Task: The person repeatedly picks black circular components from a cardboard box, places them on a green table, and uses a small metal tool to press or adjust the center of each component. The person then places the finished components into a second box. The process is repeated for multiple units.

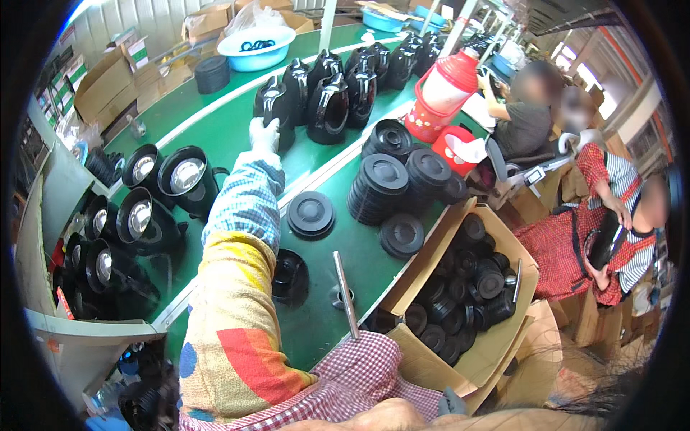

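My left arm, in a checked and patterned sleeve, reaches far across the green bench. In a white glove, my left hand is closed on the near side of a glossy black jug, apparently at its handle. That jug stands upright at the near left end of a group of similar black jugs. Low at the picture's edge, a grey glove-like patch may be part of my right hand; its fingers cannot be made out. Below my left forearm's right side lie stacked round black lids and a black cup-shaped part.
Black jugs with shiny linings lie on the left. Stacks of black lids stand right of centre, beside a carton of black parts. A metal rod rises nearby. A red flask stands farther back. Two people work at right.
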Tool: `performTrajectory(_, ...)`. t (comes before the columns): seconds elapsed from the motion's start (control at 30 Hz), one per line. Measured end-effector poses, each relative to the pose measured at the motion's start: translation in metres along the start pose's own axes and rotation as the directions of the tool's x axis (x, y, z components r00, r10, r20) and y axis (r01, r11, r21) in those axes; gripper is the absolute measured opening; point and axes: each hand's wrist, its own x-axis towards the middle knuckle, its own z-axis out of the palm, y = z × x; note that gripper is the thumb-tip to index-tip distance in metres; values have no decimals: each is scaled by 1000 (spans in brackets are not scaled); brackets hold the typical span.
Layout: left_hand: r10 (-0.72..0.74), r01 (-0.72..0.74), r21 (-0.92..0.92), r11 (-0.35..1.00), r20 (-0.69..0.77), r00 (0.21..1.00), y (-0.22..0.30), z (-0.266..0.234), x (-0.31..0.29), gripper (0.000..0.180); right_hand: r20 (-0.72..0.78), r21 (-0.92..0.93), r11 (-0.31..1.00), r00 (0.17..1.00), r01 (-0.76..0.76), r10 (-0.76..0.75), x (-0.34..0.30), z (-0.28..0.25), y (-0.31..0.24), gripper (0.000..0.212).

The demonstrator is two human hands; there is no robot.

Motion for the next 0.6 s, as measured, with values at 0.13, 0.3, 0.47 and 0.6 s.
performTrajectory(0.13,243,-244,138,960,26,970,-5,-21,-26,53,26,28,999,999,20,-21,12,12,40,41)
performTrajectory(0.3,722,-774,459,437,334,606,58,-173,-126,56,-1,-65,994,996,93,-93,6,11,-5,44)
performTrajectory(0.47,390,-423,839,344,282,877,31,-262,-100,61,-38,-85,988,990,130,-134,11,9,-16,40)
performTrajectory(0.6,318,-488,783,386,384,867,16,-273,-88,49,-78,-133,968,971,213,-225,6,4,-20,37)
